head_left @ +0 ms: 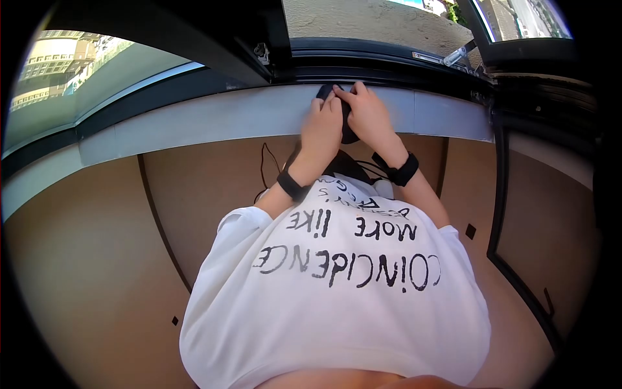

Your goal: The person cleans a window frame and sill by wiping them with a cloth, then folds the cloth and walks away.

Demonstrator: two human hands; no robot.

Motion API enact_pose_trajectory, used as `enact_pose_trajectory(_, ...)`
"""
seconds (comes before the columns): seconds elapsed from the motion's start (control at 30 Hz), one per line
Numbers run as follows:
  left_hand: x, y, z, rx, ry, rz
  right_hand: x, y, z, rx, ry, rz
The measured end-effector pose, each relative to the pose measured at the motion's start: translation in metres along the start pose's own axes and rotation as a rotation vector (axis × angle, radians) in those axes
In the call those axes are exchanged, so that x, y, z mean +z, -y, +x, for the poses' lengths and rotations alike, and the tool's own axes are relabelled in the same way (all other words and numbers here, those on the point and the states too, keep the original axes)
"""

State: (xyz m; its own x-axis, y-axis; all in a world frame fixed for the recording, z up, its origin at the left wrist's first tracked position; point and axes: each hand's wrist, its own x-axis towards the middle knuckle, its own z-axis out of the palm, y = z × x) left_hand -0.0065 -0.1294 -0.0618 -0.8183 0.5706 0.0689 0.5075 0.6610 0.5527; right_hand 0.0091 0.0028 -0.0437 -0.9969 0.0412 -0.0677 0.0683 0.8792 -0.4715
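Over the pale window sill (220, 115), both of my hands meet at a small black item (348, 131) that looks soft, perhaps cloth or a pouch; its kind is not clear. My left hand (322, 123) grips its left side with bent fingers. From the right, my right hand (370, 117) pinches the upper part, its thumb and fingertips close to those of the left. The hands cover much of the item. A black band sits around each wrist.
Behind the sill runs the dark window frame (363, 65), with an open pane (525, 19) at upper right and a metal stay arm (459, 54) near it. Another glass pane (129, 84) is at left. Tiled floor (84, 259) lies below; thin cords hang near my waist.
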Motion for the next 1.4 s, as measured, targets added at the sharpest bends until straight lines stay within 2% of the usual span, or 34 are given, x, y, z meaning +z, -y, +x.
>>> enact_pose_trajectory(0.03,-0.019,-0.002,-0.005,-0.087,0.032,0.057,0.005,0.010,0.004,-0.055,-0.011,0.016)
enact_pose_trajectory(0.1,-0.018,0.021,-0.018,-0.068,-0.100,0.186,0.024,0.030,0.013,-0.125,-0.019,0.037)
enact_pose_trajectory(0.2,-0.033,0.022,-0.026,-0.145,-0.095,0.195,0.038,0.043,0.010,-0.177,-0.037,0.011)
enact_pose_trajectory(0.3,-0.029,0.016,-0.027,-0.181,-0.122,0.211,0.025,0.020,-0.014,-0.203,-0.113,0.177)
enact_pose_trajectory(0.4,-0.020,0.017,-0.029,-0.181,-0.192,0.213,0.015,-0.005,-0.044,-0.018,-0.190,0.133)
enact_pose_trajectory(0.5,-0.020,0.009,-0.030,-0.161,-0.220,0.189,0.014,-0.027,-0.064,-0.078,-0.210,0.130)
enact_pose_trajectory(0.6,-0.024,0.005,-0.027,-0.305,-0.166,0.043,0.024,-0.032,-0.072,-0.162,-0.253,0.229)
enact_pose_trajectory(0.7,-0.035,-0.017,-0.028,-0.338,-0.254,-0.300,0.015,-0.033,-0.076,-0.139,-0.239,0.339)
enact_pose_trajectory(0.83,-0.052,-0.043,-0.024,-0.200,-0.329,-0.553,0.000,-0.032,-0.083,-0.166,-0.371,0.481)
enact_pose_trajectory(0.87,-0.051,-0.045,-0.022,-0.178,-0.335,-0.664,0.003,-0.037,-0.084,-0.180,-0.339,0.512)
enact_pose_trajectory(0.93,-0.047,-0.042,-0.014,-0.096,-0.325,-0.605,0.006,-0.049,-0.084,-0.205,-0.278,0.565)
enact_pose_trajectory(1.0,-0.050,-0.041,-0.007,-0.092,-0.263,-0.559,-0.012,-0.055,-0.093,0.084,-0.169,0.818)
enact_pose_trajectory(1.03,-0.055,-0.042,-0.003,-0.129,-0.206,-0.542,-0.022,-0.056,-0.094,0.172,-0.260,0.879)
enact_pose_trajectory(1.07,-0.059,-0.040,-0.001,-0.164,-0.148,-0.523,-0.031,-0.058,-0.094,0.168,-0.425,0.913)
enact_pose_trajectory(1.1,-0.061,-0.035,0.001,-0.076,-0.092,-0.415,-0.038,-0.062,-0.095,0.180,-0.534,0.901)
enact_pose_trajectory(1.17,-0.059,-0.024,0.004,0.102,0.007,-0.203,-0.046,-0.076,-0.098,0.281,-0.613,0.829)
enact_pose_trajectory(1.23,-0.045,-0.019,0.003,0.121,0.052,-0.224,-0.046,-0.076,-0.088,0.281,-0.643,0.616)
enact_pose_trajectory(1.33,-0.025,-0.013,0.012,0.220,0.029,-0.179,-0.046,-0.060,-0.066,0.225,-0.568,0.227)
enact_pose_trajectory(1.4,-0.012,-0.019,0.025,0.233,0.002,-0.180,-0.035,-0.067,-0.057,0.251,-0.454,0.099)
